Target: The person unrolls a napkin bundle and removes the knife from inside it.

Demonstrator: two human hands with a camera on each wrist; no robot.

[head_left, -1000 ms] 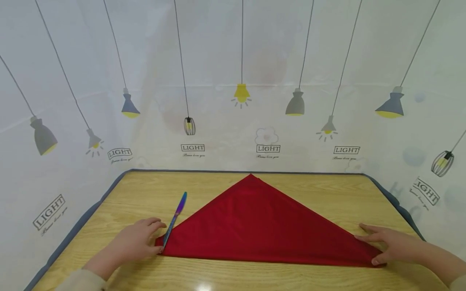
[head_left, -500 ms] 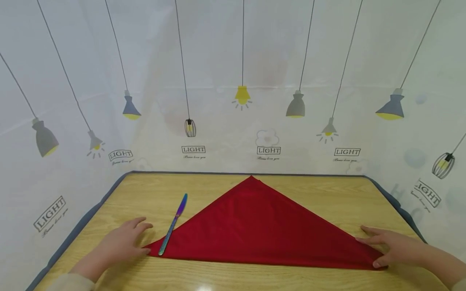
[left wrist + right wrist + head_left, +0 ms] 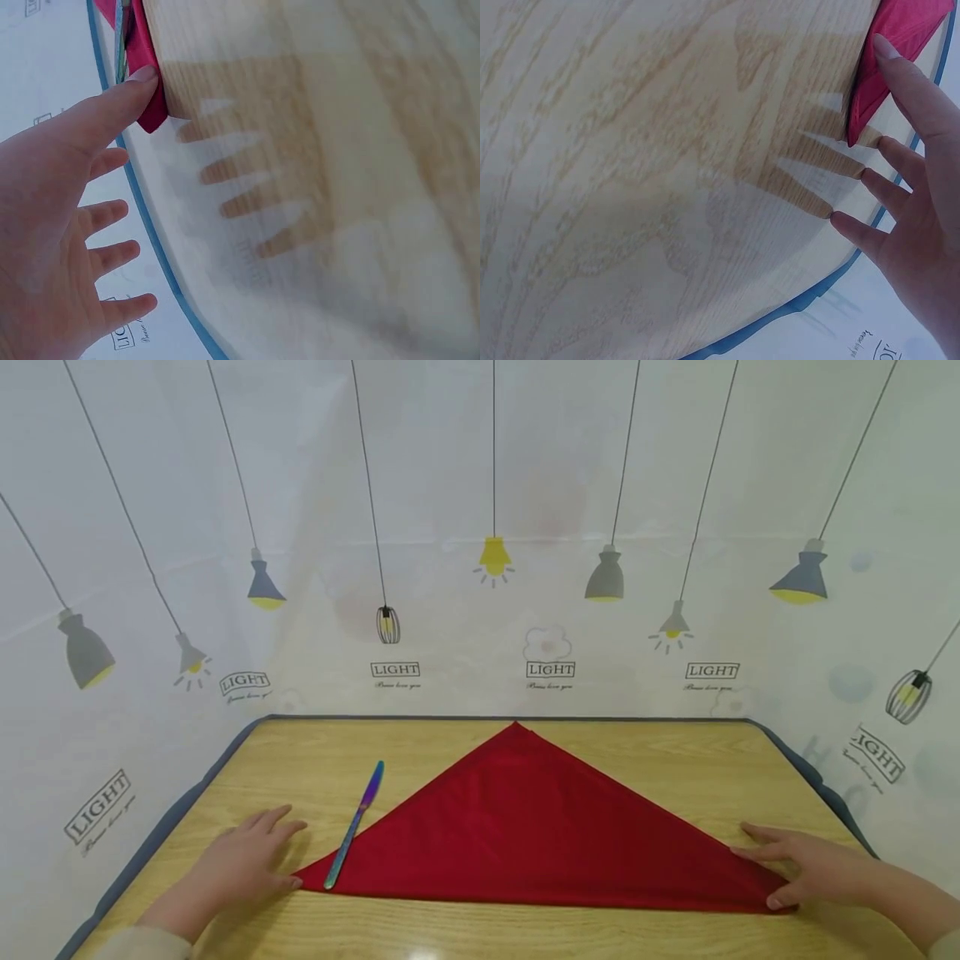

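A red cloth (image 3: 540, 827) lies flat on the table in a triangle, its peak at the far edge and its long side towards me. Across its left part lies an iridescent table knife (image 3: 352, 827), blade pointing away. At the cloth's left tip, my left hand (image 3: 236, 868) touches it with the thumb, the other fingers spread; the left wrist view shows that thumb (image 3: 139, 86) on the red tip. My right hand (image 3: 813, 868) is at the right corner, thumb on the cloth (image 3: 904, 45) and other fingers extended.
The wood-grain table (image 3: 637, 935) has a blue-grey border (image 3: 161, 822) along its sides and back. White sheeting (image 3: 442, 468) printed with hanging lamps rises behind it and on both sides.
My left hand has moved left, away from the knife, and the cloth's left tip now reaches further left. The knife's handle end shows fully. The right hand stays at its corner.
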